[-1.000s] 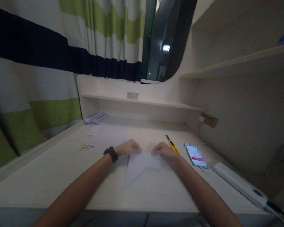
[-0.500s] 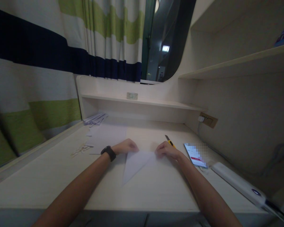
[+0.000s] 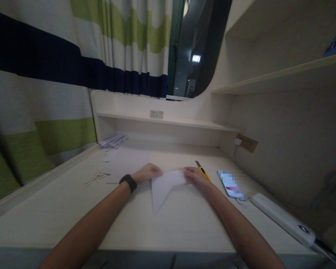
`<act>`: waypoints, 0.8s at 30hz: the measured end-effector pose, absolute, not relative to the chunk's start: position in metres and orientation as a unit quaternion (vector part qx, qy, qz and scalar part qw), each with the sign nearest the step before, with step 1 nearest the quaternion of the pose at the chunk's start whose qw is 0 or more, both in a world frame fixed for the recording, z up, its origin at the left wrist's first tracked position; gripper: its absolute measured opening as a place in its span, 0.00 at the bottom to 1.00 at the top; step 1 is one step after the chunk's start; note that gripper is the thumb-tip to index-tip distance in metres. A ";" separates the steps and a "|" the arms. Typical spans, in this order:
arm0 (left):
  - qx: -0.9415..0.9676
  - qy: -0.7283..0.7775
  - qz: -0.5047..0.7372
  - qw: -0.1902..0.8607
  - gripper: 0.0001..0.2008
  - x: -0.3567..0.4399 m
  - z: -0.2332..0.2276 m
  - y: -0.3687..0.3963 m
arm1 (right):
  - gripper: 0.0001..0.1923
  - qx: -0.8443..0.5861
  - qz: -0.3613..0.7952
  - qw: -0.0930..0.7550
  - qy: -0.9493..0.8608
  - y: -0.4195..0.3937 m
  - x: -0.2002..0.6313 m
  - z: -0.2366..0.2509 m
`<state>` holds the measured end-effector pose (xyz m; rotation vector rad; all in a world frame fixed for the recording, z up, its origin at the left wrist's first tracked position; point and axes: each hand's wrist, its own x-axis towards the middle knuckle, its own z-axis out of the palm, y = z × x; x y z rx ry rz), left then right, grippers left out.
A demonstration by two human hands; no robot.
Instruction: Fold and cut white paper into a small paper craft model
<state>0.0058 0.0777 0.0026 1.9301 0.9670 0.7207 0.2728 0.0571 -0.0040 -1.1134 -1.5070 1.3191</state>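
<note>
- So the paper (image 3: pixel 164 188) is what's being worked on: it's left of the knife (image 3: pixel 204 172) and a bit nearer the person, with one long point hanging toward them.
- Left hand (image 3: pixel 149 172): fingers pinched on the paper's top left corner, farther left of the knife.
- Right hand (image 3: pixel 194 175): pinched on the top right corner, just beside the knife's near end. Can't tell if it's actually touching the knife.
- Done so far: the paper's got a slanted edge running down to that point, so I'd guess it's been folded or cut at least once. Can't make out a crease tbh.
- Not done: it's held up at the top edge between both hands rather than pressed flat, so I'd call this one mid-way at best.
- Left of the knife, past the left hand, there are flat sheets (image 3: pixel 131 158) that look unworked.
- Far left of the knife, at the back, sits a pile (image 3: pixel 112 141) of narrow paper pieces. Those look finished with, or maybe offcuts, hard to say.
- Phone (image 3: pixel 231 185) is right of the knife, nobody's touching it.
</note>
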 end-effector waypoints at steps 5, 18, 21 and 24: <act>0.747 0.361 0.274 0.487 0.21 0.010 0.000 0.074 | 0.18 -0.475 0.484 0.452 -0.580 0.051 0.257 -0.003; 0.752 0.333 0.186 0.538 0.20 0.009 -0.004 0.074 | 0.16 -0.487 0.453 0.494 -0.560 0.062 0.269 -0.009; 0.749 0.327 0.175 0.548 0.19 0.008 -0.003 0.073 | 0.17 -0.478 0.437 0.496 -0.578 0.064 0.272 -0.012; 0.738 0.324 0.165 0.569 0.18 0.008 -0.002 0.071 | 0.18 -0.475 0.426 0.501 -0.586 0.066 0.276 -0.012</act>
